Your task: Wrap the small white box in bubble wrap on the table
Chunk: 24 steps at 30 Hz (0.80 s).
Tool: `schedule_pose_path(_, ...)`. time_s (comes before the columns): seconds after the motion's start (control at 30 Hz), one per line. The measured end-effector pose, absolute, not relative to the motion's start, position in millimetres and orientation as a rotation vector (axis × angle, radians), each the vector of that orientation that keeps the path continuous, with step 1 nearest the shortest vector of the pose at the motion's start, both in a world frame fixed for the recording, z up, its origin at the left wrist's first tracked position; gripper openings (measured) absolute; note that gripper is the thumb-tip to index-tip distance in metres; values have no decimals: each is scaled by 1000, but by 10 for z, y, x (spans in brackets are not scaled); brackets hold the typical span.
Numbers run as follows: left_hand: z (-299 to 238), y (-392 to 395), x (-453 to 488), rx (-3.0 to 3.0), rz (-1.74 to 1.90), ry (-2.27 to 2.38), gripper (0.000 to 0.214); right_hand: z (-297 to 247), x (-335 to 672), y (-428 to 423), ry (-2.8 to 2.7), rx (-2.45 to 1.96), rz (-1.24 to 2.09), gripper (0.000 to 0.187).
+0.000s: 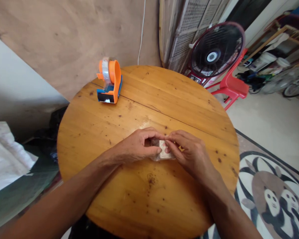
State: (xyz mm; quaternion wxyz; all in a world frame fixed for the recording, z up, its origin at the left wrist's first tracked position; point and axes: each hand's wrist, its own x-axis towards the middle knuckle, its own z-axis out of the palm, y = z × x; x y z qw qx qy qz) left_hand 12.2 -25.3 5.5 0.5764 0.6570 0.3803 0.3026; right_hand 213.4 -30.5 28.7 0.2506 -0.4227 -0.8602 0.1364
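Observation:
Between my hands, over the middle of the table, is a small white packet [163, 153] with reddish print, and clear plastic shows around its edges. My left hand [139, 144] curves around its left side, thumb along the near part and index finger along the far edge. With thumb and fingertips pinched together, my right hand [189, 149] grips the packet's far right part. The fingertips of both hands meet at the far edge. Fingers cover part of the print, so the exact kind of packet cannot be made out.
On the round wooden table [109, 122], an orange and blue tape dispenser [109, 81] stands at the far left. Behind the table on the right are a fan [214, 53] and a red chair [230, 84]. A white sack [8, 156] lies at the left.

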Motion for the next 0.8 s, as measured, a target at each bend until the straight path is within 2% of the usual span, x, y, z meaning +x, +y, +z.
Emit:
schedule_pose_path(0.13, 57, -256, 119, 1513, 698, 869, 32, 318, 2159, -308, -2321, -1135, 537, 13)
schedule_pose_path(0.4, 48, -255, 118, 1474, 696, 856, 33, 306, 2148, -334, -2339, -1230, 564, 8)
schedule_pose_path(0.8, 20, -255, 114, 1439, 684, 818, 34, 379, 2216, -295, -2329, -1175, 799, 18)
